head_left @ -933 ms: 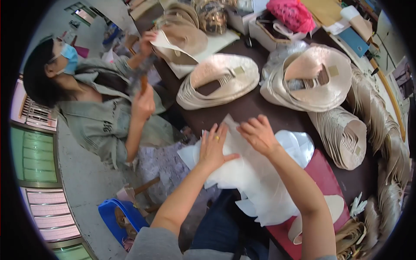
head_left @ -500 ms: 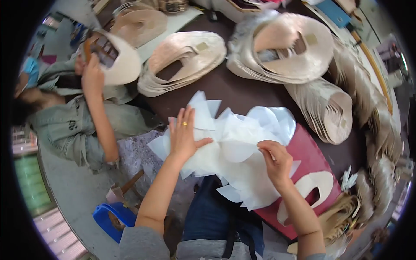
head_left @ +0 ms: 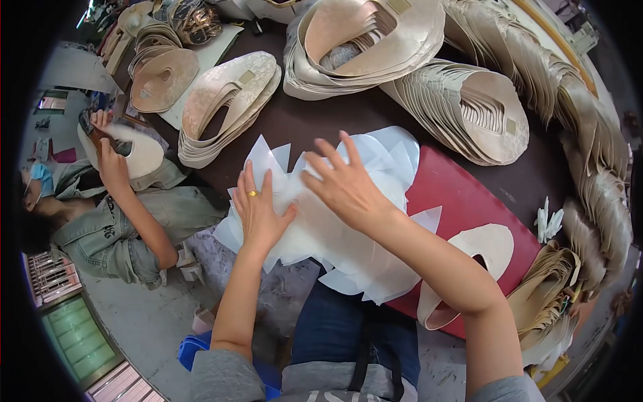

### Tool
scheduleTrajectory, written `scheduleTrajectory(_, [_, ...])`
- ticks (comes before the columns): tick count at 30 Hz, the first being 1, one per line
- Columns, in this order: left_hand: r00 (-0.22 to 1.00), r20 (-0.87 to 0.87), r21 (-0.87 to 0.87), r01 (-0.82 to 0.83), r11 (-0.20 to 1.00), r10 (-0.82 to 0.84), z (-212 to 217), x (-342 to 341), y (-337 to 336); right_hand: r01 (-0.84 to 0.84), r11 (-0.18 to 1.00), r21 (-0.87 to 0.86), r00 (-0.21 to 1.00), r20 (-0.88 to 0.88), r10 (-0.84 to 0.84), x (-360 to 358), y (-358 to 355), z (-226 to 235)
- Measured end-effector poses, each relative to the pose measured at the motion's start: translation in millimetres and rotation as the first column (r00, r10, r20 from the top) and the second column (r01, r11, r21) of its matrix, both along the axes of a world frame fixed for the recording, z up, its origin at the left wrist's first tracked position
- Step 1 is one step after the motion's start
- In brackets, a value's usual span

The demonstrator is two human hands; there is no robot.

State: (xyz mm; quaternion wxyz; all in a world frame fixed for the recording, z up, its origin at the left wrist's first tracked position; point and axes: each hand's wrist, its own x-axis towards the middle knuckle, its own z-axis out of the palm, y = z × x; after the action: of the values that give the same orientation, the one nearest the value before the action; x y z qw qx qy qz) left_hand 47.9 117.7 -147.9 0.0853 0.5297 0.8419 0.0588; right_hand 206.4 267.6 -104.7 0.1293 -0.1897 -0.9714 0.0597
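A loose pile of thin, translucent white sheet pieces point(head_left: 315, 238) with curved and pointed edges overlaps the near edge of the table and a red board point(head_left: 439, 184). My left hand point(head_left: 261, 214), a gold ring on one finger, rests flat on the pile's left part with its fingers spread. Over the upper middle of the pile is my right hand point(head_left: 348, 184), palm down, fingers apart and slightly blurred. No piece shows in its grasp. To the right of the pile, a single cream shoe upper point(head_left: 495, 248) lies on the red board, partly behind my right forearm.
Stacked beige uppers stand on the dark table: a small stack point(head_left: 261, 77), a large one point(head_left: 429, 33) and a leaning one point(head_left: 429, 87). A long row of uppers point(head_left: 596, 161) curves along the right. At left, a co-worker holds a cream upper point(head_left: 144, 161).
My right hand has moved left and away from me across the pile, and its bent fingers have spread. My left hand stays on the sheets. The view has shifted to the right.
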Motion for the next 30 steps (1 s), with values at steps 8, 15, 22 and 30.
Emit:
scheduleTrajectory(8, [0.897,0.387,0.149,-0.288,0.946,0.212,-24,-2,0,-0.053,0.754,-0.655,0.986,-0.154,-0.065,-62,26,-34])
scheduleTrajectory(15, [0.989,0.126,0.063,-0.086,0.994,0.078,-27,-11,-11,0.151,0.239,-0.959,0.858,0.007,-0.513,-48,27,-68])
scheduleTrajectory(22, [0.998,0.061,0.067,0.001,0.998,-0.005,-29,-10,-10,-0.167,-0.197,-0.966,0.754,0.004,-0.657,-7,47,21])
scheduleTrajectory(30, [0.925,-0.380,0.099,0.067,0.993,-0.025,19,16,69,-0.185,-0.049,-0.981,0.029,0.045,-0.999,232,11,12])
